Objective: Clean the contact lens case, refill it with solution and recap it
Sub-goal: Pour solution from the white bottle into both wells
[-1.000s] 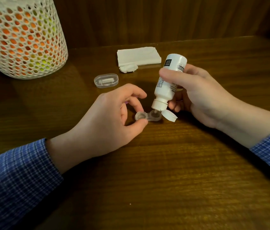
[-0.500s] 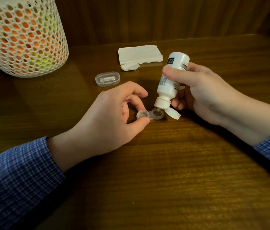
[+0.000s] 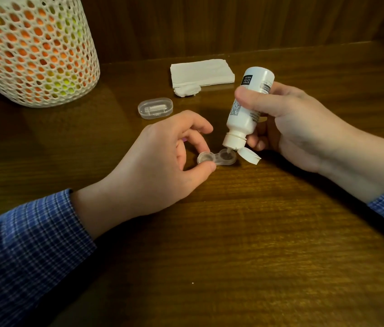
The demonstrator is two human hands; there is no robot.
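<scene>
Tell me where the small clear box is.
The small clear box lies on the table, behind the left hand, between the basket and the napkins.

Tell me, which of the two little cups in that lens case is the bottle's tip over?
The right-hand well, farther from the left hand. The bottle points into it; the other well is pinched.

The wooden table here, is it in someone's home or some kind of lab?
Most likely a home. The table is dark polished wood backed by wood panelling, with a perforated white lamp glowing orange, folded tissues and a contact lens case being filled.
</scene>
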